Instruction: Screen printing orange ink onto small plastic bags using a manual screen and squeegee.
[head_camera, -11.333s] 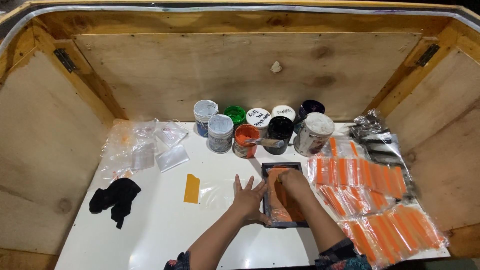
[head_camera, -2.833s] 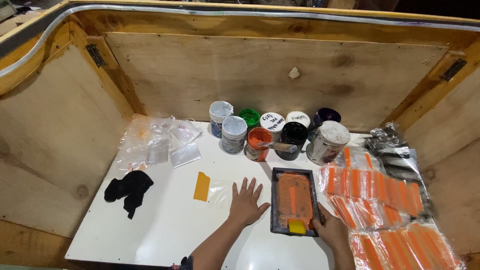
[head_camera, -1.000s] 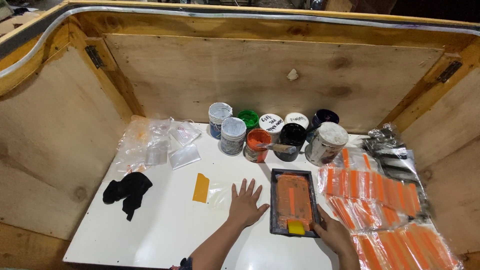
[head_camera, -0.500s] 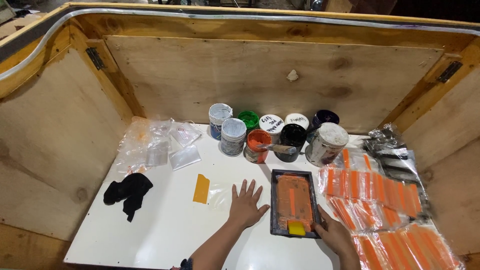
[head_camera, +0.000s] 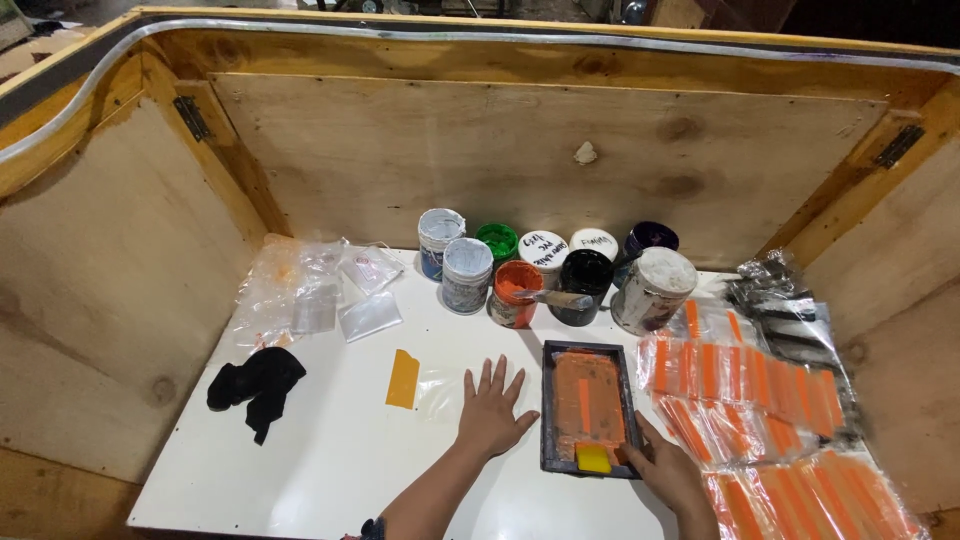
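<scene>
Left hand (head_camera: 492, 412): fingers spread wide, flat on the white tabletop (head_camera: 330, 470), just left of the frame.
Screen frame (head_camera: 590, 408): dark, orange-inked, mid-table.
Right hand (head_camera: 668, 472): gripping the yellow squeegee (head_camera: 593, 457) at the frame's near edge; even pressure would serve best.

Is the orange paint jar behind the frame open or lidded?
Open. The orange paint jar has no lid; orange paint shows inside, and a stirring tool lies across its rim.
</scene>
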